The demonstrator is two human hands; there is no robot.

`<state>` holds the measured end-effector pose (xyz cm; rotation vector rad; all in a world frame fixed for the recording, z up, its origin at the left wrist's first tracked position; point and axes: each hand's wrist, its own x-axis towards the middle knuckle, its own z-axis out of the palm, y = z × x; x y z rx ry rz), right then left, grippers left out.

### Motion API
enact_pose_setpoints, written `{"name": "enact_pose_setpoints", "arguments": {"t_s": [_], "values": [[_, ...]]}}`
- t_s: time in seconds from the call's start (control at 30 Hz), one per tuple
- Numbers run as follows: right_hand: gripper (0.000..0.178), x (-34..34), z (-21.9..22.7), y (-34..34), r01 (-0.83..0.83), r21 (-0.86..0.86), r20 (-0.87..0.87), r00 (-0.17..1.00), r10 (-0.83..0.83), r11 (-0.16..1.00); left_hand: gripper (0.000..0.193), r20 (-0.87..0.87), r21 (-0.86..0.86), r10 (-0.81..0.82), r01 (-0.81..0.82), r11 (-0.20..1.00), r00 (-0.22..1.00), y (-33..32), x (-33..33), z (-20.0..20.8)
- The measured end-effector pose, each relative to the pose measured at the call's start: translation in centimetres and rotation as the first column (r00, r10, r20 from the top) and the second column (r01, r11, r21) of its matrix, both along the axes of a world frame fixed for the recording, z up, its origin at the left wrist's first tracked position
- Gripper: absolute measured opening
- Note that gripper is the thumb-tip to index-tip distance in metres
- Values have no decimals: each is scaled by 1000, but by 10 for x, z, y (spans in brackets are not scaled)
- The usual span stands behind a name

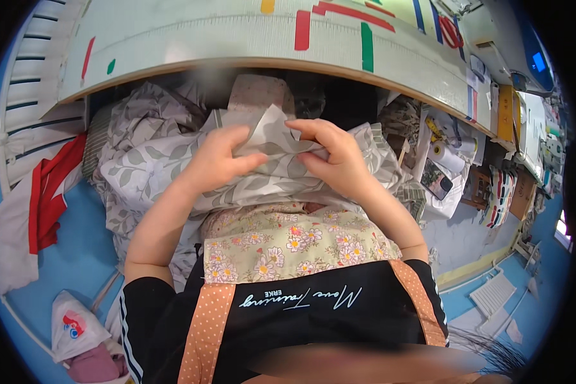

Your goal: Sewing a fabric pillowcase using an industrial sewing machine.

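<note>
White fabric with a grey leaf print [144,168] lies bunched across my lap and under the table edge. One corner of it stands up in a pale peak between my hands. My left hand [219,159] is at the left side of this raised part, fingers bent and thumb pointing inward over the cloth. Opposite it, my right hand [334,152] has its index fingertip at the peak's edge and its thumb lower down on the cloth. Both hands curl about the fabric; some fingertips are hidden by it. A flowered apron [294,246] covers my lap in front.
Ahead runs a white worktable [205,38] with ruler marks and coloured tape strips. To the right, a phone [436,181] and thread cones [447,157] sit on white cloth. A red and white garment [48,192] hangs at left, above a plastic bag [73,326].
</note>
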<state>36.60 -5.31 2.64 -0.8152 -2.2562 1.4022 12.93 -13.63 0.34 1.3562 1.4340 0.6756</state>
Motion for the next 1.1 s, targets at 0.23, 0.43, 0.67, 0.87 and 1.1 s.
{"name": "enact_pose_setpoints", "arguments": {"t_s": [0.23,0.43,0.67,0.87,1.1], "values": [[60,20,8,0,143,-11,98,985,-141,990,19,103,173,160,-176,969,982,4,25,6],[46,6,-7,4,159,429,-214,974,-71,889,15,35,453,127,-129,882,991,0,36,3],[32,-3,-12,-2,100,611,-248,966,70,785,19,17,384,205,-196,902,979,-13,41,-6],[28,-4,-22,-4,105,576,-279,957,74,810,29,70,299,253,-263,917,965,-17,48,-11],[27,-8,-15,0,136,472,-257,966,-12,871,38,162,459,257,-303,835,953,-20,49,-23]]}}
